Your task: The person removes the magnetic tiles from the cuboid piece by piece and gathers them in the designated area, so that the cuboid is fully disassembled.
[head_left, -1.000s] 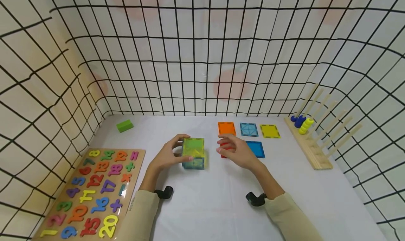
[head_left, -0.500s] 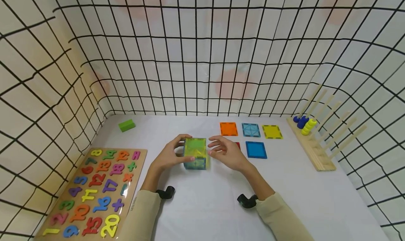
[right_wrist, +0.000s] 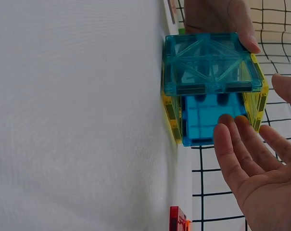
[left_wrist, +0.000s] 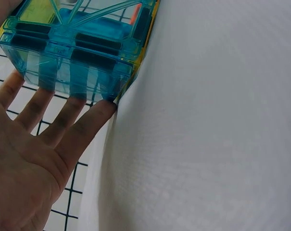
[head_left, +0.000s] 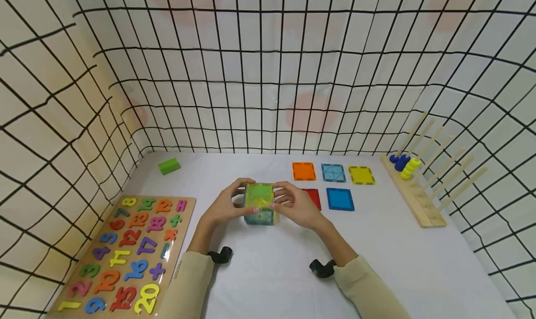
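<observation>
A box of translucent magnetic tiles (head_left: 259, 196) stands on the white table, yellow on top with a light-blue, diagonal-ribbed front. My left hand (head_left: 226, 206) holds it, thumb at the front top edge and fingers along the left and far sides. In the left wrist view, the fingertips meet a blue tile wall (left_wrist: 63, 77). My right hand (head_left: 299, 207) is at the box's right side, fingers loosely bent and thumb apart. The right wrist view shows that side uncovered, a blue tile (right_wrist: 208, 120) at the back, and the right fingertips overlapping the opening.
Right of the box lie flat red (head_left: 313, 198), blue (head_left: 340, 199), orange (head_left: 304, 171), light-blue (head_left: 333, 173) and yellow (head_left: 362, 175) tiles. A pegged wooden rack (head_left: 418, 202) stands far right, a number board (head_left: 184, 221) left, a green block (head_left: 169, 166) behind. Black grid walls enclose the table.
My right hand has moved left from over the red tile to the box's right side, uncovering the red tile. My left hand keeps its hold on the box.
</observation>
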Available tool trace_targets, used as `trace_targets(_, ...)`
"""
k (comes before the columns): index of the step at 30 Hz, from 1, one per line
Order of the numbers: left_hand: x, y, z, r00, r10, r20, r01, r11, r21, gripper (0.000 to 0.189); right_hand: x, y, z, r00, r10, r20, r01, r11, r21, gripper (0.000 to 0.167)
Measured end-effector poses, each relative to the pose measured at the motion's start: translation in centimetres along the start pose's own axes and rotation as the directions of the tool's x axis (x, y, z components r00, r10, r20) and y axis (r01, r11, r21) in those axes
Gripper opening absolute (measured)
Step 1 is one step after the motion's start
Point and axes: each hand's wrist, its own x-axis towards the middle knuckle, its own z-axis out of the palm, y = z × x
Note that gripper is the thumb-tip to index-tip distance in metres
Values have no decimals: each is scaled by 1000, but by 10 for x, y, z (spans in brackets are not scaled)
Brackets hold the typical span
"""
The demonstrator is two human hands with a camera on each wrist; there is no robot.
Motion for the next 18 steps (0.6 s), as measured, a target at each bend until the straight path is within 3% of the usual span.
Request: trace_targets(18,0,2,-1,1000,-15,-3,15,1000,5,79,12,-4,8,1000,13,2,-13,999,-29,68)
